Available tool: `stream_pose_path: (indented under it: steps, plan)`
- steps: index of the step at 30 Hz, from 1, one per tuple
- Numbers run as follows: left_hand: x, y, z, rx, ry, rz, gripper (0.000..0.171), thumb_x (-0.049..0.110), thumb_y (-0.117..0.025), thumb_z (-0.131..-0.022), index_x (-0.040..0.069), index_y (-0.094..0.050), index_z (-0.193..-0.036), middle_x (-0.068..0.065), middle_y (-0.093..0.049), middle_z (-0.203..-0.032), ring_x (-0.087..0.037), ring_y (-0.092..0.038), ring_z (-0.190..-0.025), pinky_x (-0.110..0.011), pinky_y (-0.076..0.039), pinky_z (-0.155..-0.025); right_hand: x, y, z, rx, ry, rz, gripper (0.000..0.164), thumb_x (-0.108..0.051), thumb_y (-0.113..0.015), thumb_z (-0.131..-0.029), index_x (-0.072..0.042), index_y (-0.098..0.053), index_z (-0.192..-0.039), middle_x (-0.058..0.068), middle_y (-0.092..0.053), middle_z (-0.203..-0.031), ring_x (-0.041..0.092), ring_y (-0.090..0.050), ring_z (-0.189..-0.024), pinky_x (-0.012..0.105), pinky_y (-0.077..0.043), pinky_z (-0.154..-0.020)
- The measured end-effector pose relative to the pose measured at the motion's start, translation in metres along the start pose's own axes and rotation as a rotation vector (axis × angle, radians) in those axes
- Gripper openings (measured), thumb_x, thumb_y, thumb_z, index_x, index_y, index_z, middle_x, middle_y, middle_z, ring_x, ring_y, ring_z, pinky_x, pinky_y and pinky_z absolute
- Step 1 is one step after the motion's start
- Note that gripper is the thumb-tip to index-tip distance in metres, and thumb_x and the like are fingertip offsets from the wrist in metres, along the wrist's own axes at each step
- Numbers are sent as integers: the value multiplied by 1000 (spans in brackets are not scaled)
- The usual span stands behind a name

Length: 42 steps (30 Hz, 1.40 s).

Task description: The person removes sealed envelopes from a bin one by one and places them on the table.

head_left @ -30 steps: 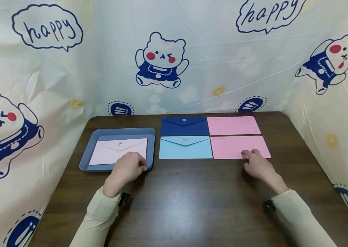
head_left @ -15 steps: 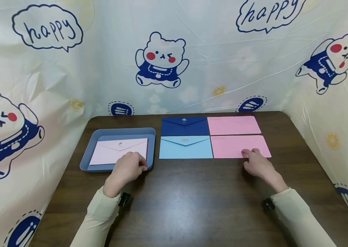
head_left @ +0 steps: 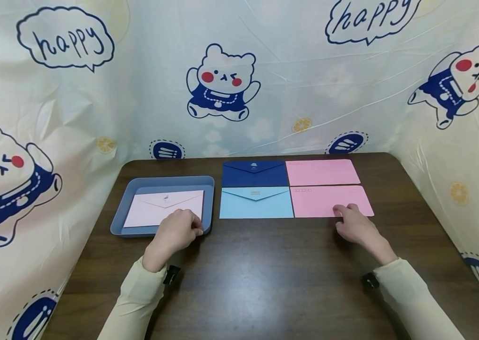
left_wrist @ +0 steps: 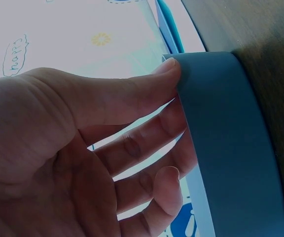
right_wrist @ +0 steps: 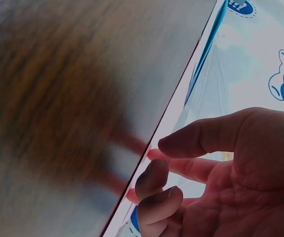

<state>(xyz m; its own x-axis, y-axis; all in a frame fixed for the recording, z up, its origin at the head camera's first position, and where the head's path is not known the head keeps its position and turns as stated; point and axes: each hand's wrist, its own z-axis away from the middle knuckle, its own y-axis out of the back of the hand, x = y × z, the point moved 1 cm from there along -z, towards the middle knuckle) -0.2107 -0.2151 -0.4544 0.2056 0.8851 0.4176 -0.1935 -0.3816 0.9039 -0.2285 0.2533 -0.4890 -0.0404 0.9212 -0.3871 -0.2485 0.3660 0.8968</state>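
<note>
Okay, your left hand (head_left: 176,229) is nearly closed, thumb and fingers gripping the blue tray (head_left: 133,233) by its wall near the close right corner. Your right hand (head_left: 357,228) is half-open, fingertips touching the near pink envelope (head_left: 313,203) (small row of boxes up top). Tray sits at left on the tabletop (head_left: 256,278), pale envelope (head_left: 150,213) flat inside. Near pink lies flat, beside the light blue envelope (head_left: 256,208), below the far pink envelope (head_left: 322,173).
</note>
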Motion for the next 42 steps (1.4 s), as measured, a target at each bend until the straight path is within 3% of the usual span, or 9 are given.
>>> stream_pose_path:
  steps: [23,33,42]
  plan:
    - [0,1,-1,1,0,1,4,5,-85,-88,7,-82,-88,-2,-72,-82,-19,-58,-68,-38,-54,-65,2,-1,1,9,-7,-9,56,-7,-56,-92,4,-51,-146,43,-37,-144,56,-56,-116,70,-49,-87]
    - [2,2,-1,-5,-1,-4,5,4,-84,-88,7,-81,-86,-2,-71,-80,-19,-57,-68,-37,-54,-64,-1,1,2,108,-5,-33,53,-8,-57,-95,5,-52,-146,41,-42,-145,59,-50,-127,76,-43,-96]
    - [1,1,-2,-19,7,5,5,4,-84,-88,8,-81,-87,-2,-71,-81,-19,-58,-68,-36,-54,-63,-16,-4,1,189,-6,-86,47,-21,-49,-109,3,-50,-150,37,-44,-147,56,-49,-131,75,-42,-99]
